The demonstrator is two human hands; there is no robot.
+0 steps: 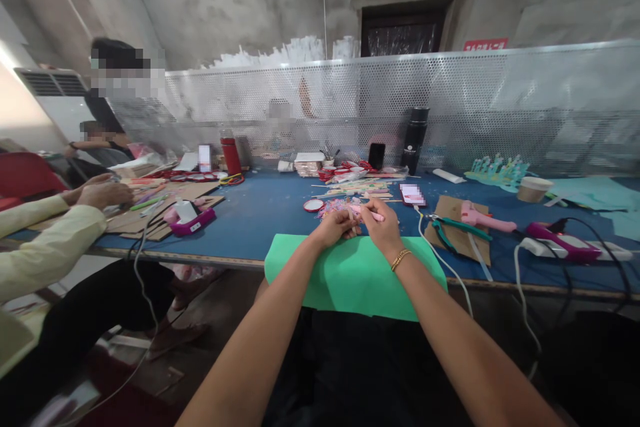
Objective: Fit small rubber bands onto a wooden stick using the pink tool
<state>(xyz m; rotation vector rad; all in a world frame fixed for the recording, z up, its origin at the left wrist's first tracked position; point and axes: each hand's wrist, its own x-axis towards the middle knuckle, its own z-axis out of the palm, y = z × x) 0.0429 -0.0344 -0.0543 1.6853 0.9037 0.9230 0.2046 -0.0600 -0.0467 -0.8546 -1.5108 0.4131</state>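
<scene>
Over the near edge of the blue table, my two hands work close together above a green sheet (360,273) that hangs down toward my lap. My right hand (385,230) is closed round a slim pink pen-like stick (377,217), tilted toward the left hand. Fingers pinched together, my left hand (334,227) has a small pale piece between them, too small to name. Just behind the hands lies a heap of small pink and purple bits (333,205). A round white disc with a red rim (315,205) lies left of the heap.
Right of me are teal-handled pliers (453,230), a pink glue gun (485,219) on cardboard, a power strip (560,247) and a paper cup (534,189). Wooden sticks (363,188), a phone (413,194) and a black flask (416,140) stand behind. A co-worker's hands (105,191) are at left.
</scene>
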